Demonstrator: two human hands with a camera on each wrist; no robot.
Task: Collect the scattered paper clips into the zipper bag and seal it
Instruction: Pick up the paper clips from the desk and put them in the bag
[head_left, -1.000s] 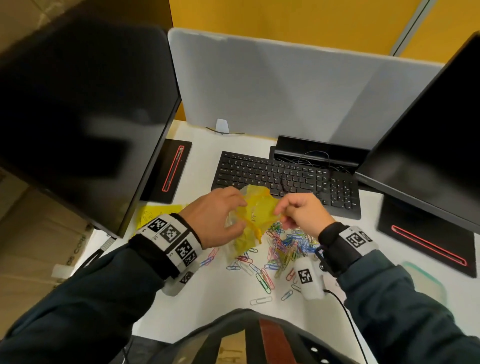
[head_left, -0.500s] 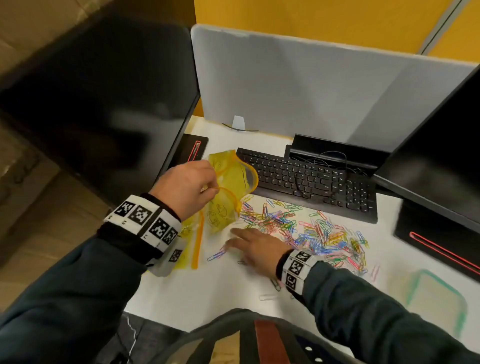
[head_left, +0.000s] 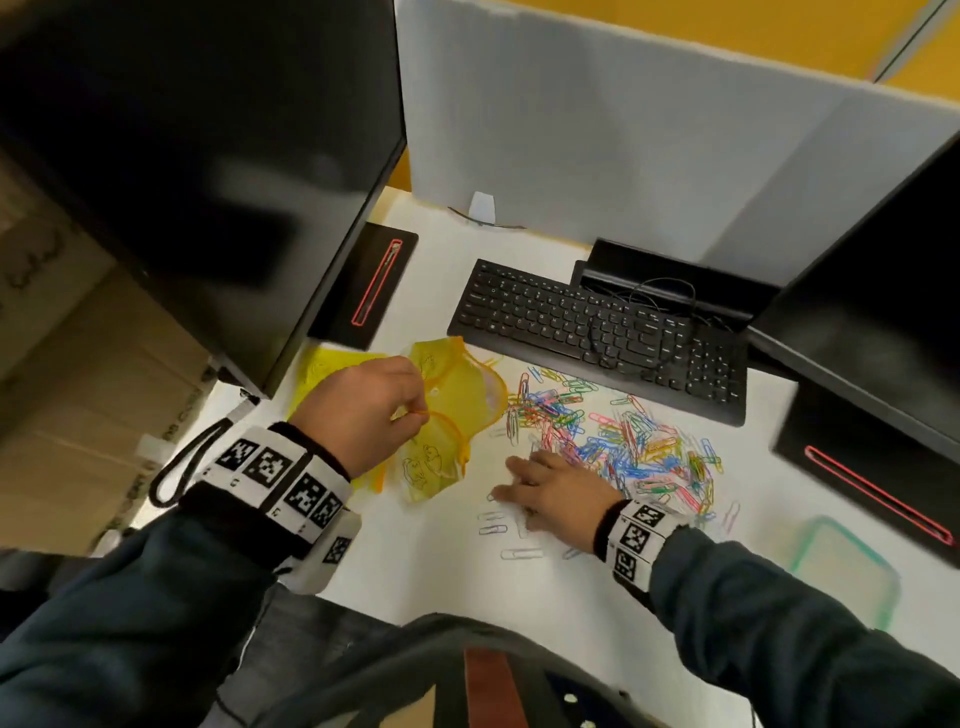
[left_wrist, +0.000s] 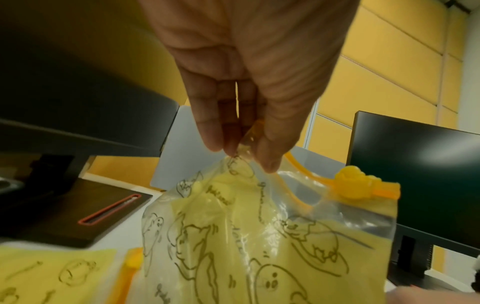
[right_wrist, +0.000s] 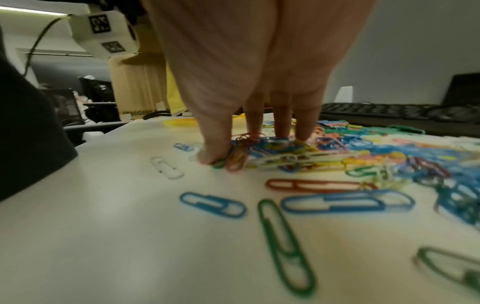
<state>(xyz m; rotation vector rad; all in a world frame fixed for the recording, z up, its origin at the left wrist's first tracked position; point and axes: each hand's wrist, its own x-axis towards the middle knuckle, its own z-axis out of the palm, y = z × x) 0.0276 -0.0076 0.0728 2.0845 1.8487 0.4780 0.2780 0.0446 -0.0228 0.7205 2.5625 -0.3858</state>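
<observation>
**Bag held open, right hand down on the clips**

The yellow zipper bag (head_left: 451, 415) hangs at the desk's left, its mouth gaping toward the paper clips (head_left: 613, 436), much as half a second ago. Left hand (head_left: 363, 410) pinches the bag's top edge between thumb and fingertips (left_wrist: 270, 160). Right hand (head_left: 556, 488), which a second back was up at the bag, lies flat, fingers spread on the pile's near edge. Clips sprawl over the white desk (head_left: 415, 561) before the keyboard (head_left: 597, 332).

Zipper bag (left_wrist: 259, 236) — glossy clear plastic
</observation>
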